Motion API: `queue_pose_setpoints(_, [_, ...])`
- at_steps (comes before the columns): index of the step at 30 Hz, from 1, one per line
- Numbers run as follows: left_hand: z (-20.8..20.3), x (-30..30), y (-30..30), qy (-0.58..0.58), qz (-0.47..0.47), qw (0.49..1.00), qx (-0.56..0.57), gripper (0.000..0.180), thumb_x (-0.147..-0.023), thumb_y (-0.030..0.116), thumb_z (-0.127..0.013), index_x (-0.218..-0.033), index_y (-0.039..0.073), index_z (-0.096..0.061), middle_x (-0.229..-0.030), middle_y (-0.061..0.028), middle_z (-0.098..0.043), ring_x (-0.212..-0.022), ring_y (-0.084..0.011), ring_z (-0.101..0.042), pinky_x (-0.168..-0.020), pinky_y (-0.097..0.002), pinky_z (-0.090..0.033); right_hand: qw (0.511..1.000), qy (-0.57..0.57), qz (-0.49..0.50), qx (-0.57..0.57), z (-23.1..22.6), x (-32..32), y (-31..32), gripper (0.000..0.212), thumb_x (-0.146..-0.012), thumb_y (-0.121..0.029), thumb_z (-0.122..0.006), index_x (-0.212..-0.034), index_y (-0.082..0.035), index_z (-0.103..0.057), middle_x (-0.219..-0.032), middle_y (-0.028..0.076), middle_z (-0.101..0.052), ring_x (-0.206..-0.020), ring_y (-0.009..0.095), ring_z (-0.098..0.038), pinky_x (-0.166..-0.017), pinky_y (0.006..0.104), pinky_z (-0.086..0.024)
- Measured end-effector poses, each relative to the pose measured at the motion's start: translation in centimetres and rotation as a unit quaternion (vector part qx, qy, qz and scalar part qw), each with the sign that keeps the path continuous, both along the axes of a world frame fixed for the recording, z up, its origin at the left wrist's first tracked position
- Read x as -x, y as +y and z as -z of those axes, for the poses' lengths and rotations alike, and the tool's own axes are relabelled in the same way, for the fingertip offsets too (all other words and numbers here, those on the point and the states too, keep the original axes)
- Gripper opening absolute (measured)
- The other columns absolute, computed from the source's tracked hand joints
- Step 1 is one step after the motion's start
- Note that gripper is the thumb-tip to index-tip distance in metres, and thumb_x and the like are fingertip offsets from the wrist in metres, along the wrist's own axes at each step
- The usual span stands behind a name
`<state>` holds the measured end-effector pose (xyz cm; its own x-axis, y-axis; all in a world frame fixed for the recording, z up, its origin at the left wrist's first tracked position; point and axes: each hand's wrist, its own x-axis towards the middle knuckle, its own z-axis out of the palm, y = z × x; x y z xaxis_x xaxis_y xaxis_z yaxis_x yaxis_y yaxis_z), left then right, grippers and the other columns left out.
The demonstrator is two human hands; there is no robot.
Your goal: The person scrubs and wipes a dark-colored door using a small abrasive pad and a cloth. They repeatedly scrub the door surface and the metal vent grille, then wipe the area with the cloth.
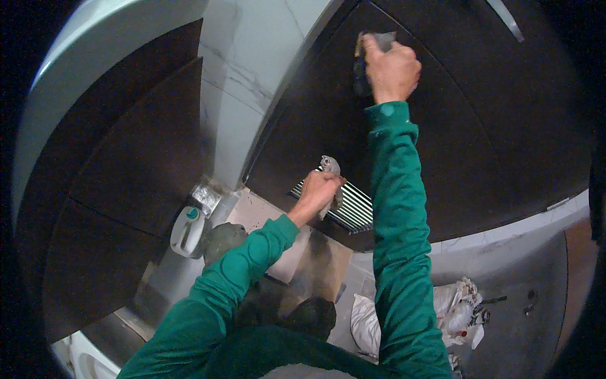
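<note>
Pressed against the dark brown door panel [442, 145], my right hand [394, 72] is closed on a grey cloth-like piece [384, 40]. A dark patch shows just left of these fingers; whether it is part of the piece or a reflection, I cannot tell. Lower and to the left, my left hand [319, 191] grips a crumpled, light grey rag [329, 165]. Part of the rag sticks up above the fingers and part hangs below them. This hand is in front of the slatted vent [353, 207] at the bottom of the panel.
On the floor at left stand a white jug with a green cap [189, 232] and a silvery packet [206, 199]. White bags [448, 309] and loose items lie at lower right. Marble-look wall [243, 69] borders the panel. A metal handle [505, 19] is at upper right.
</note>
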<state>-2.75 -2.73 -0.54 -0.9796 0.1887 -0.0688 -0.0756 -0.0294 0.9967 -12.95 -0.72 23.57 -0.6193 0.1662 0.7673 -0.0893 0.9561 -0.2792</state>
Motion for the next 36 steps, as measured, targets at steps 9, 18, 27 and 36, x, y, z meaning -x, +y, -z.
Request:
queue_pose_setpoints(9, [-0.1,-0.1,-0.3,-0.003,-0.007,1.000,-0.001,0.035,-0.083,0.033,-0.069,-0.089,-0.001,-0.076,-0.077,-0.0215,-0.071,-0.071,-0.0300,-0.068,-0.074,-0.0405,-0.051,0.999,-0.043,0.003,-0.009,-0.6,1.0,0.4,0.045,-0.076,-0.050,-0.077,-0.088,-0.007,-0.078,-0.085,0.019,-0.074,-0.084,0.039,-0.071,-0.077,0.0455,-0.054])
queue_pose_setpoints(18, [-1.0,-0.4,-1.0,-0.031,0.004,0.999,-0.013,0.033,-0.083,0.031,-0.069,-0.088,0.000,-0.076,-0.078,-0.0177,-0.072,-0.074,-0.0247,-0.068,-0.074,-0.0383,-0.051,0.982,-0.179,-0.043,0.032,2.1,-0.9,0.7,0.050,-0.075,-0.049,-0.078,-0.093,-0.002,-0.076,-0.095,0.023,-0.073,-0.090,0.039,-0.070,-0.081,0.0467,-0.054])
queue_pose_setpoints(27, [-0.2,-0.3,-0.9,0.017,0.003,1.000,-0.024,0.028,-0.082,0.028,-0.067,-0.080,0.002,-0.075,-0.070,-0.0063,-0.068,-0.065,-0.0154,-0.061,-0.065,-0.0338,-0.050,0.999,-0.028,-0.024,-0.028,-1.5,0.2,0.2,0.041,-0.076,-0.049,-0.075,-0.090,-0.011,-0.078,-0.092,0.019,-0.073,-0.087,0.041,-0.070,-0.080,0.0483,-0.056])
queue_pose_setpoints(36, [-0.5,-0.5,-1.4,0.002,-0.004,0.999,-0.034,0.028,-0.082,0.027,-0.067,-0.082,0.000,-0.076,-0.068,-0.0053,-0.067,-0.062,-0.0129,-0.059,-0.061,-0.0314,-0.048,0.999,-0.003,-0.042,-0.024,-1.6,0.8,0.5,0.040,-0.077,-0.049,-0.075,-0.092,-0.012,-0.078,-0.089,0.018,-0.074,-0.085,0.040,-0.070,-0.079,0.0465,-0.056])
